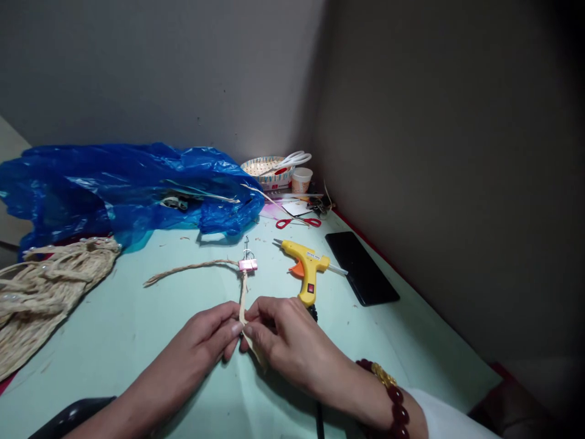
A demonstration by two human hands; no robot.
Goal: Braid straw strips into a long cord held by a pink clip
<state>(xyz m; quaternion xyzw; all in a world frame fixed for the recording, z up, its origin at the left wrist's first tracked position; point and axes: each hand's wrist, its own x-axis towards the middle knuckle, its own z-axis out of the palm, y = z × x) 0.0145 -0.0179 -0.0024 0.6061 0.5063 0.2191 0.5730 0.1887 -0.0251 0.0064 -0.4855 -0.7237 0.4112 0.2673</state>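
Note:
A pale raffia strand (244, 297) runs from a pink binder clip (248, 265) down toward me. My left hand (208, 335) pinches it from the left between thumb and fingers. From the right, my right hand (283, 341) grips the same strand close beside the left fingertips. The strand's loose end shows below the fingers, partly hidden by my right hand. A twisted raffia cord (192, 267) extends left from the clip and lies on the table. A small metal hook stands above the clip.
A yellow glue gun (307, 268) lies right of the clip, near a black phone (362, 268). Red-handled scissors (298, 223), a paper cup (301, 180) and a basket (260, 164) sit behind. Blue plastic (137, 183) and woven raffia work (55, 286) occupy the left.

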